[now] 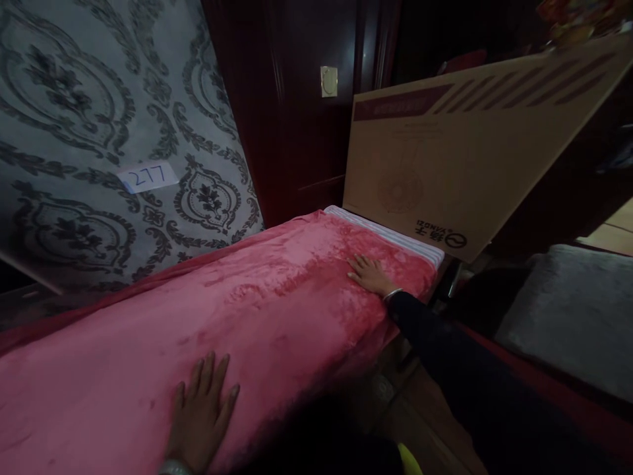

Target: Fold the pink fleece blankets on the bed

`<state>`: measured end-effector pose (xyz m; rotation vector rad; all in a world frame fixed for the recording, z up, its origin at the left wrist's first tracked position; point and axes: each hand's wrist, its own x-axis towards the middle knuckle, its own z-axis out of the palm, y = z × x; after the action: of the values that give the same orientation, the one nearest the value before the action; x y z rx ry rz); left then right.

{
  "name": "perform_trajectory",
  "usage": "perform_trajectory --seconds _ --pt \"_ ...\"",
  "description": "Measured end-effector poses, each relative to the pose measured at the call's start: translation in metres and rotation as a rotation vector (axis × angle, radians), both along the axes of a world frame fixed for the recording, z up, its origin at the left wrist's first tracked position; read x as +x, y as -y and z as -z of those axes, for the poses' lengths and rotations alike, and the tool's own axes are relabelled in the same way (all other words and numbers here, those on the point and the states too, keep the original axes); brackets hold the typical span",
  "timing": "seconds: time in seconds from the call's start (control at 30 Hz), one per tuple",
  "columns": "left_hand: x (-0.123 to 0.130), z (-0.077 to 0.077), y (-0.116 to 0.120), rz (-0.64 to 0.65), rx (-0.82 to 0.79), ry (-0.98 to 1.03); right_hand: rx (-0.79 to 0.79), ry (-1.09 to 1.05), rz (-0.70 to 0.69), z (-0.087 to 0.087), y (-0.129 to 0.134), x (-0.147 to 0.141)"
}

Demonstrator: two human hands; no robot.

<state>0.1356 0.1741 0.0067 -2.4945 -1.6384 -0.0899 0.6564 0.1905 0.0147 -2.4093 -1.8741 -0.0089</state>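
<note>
So from my end of the feed, both hands are empty and open, palms down with the fingers fanned out. My left hand (198, 412) is flat on the near part of the pink plush blanket (143, 343), and my right hand (370, 274) is on it near the far end, by the striped cloth (390, 232) that shows past its edge. Nothing's pinched or gripped — I'd guess the splayed fingers spread the pressure so the pile lies flat without bunching. Having them well apart probably steadies both ends of the stretch between. The blanket lies lengthwise beside the patterned wall (153, 125), with the YANGZI cardboard box (445, 158) standing tilted beyond its far end.
</note>
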Motion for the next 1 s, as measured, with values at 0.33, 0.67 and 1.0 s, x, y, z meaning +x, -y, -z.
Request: perform_trajectory --seconds 0.33,0.67,1.0 --pt "-0.011 0.017 -0.007 0.020 0.012 0.004 -0.013 -0.022 0.328 0.002 0.009 0.090" --pt "-0.011 0.018 -0.004 0.010 0.001 0.039 0.007 -0.092 0.416 -0.013 -0.005 0.094" --pt "-0.011 0.013 -0.001 -0.006 -0.050 0.040 -0.062 -0.059 0.378 -0.006 -0.001 0.101"
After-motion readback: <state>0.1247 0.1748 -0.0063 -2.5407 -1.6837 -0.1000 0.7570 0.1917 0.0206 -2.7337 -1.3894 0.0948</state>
